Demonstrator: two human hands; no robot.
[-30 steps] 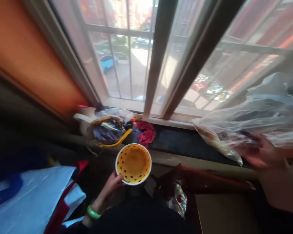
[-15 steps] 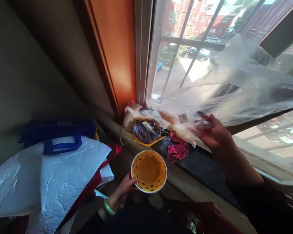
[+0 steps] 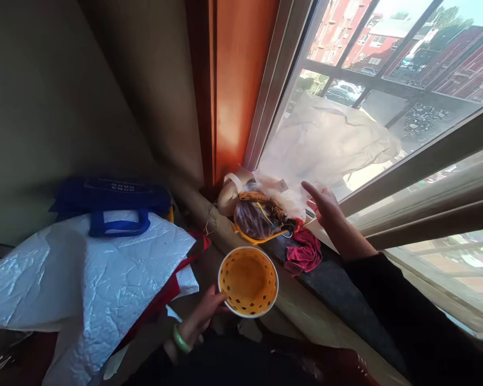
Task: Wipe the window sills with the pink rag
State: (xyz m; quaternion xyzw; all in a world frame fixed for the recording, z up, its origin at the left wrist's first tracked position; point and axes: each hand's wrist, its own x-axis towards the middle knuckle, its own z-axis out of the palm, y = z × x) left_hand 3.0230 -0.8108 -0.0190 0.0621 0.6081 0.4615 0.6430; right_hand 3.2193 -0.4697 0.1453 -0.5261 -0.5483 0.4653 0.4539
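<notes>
My left hand [image 3: 210, 308] grips the rim of a yellow plastic basket [image 3: 248, 281] with a white edge and dark diamond-shaped holes; its inside looks bare. Over the windowsill, my right hand [image 3: 326, 206] is open, fingers stretched toward a large clear plastic bag [image 3: 330, 134] bunched against the window. I cannot tell whether the fingertips touch it. Left of that hand, a second yellow basket [image 3: 253, 239] holds dark things wrapped in plastic, with a brown, rough, stick-like piece [image 3: 261, 199] on top. A crumpled dark red cloth [image 3: 305, 252] lies below my right hand.
A silvery insulated bag [image 3: 124, 268] with a blue handle [image 3: 118, 223] spreads at the left, a dark blue bag [image 3: 108, 195] behind it. An orange-brown wooden frame [image 3: 241, 91] borders the barred window. The dark stone sill [image 3: 330, 284] runs toward the lower right.
The clear bag has moved left and down, away from over my right hand, and lies against the window. My right hand has let go of it. The view has turned slightly right.
</notes>
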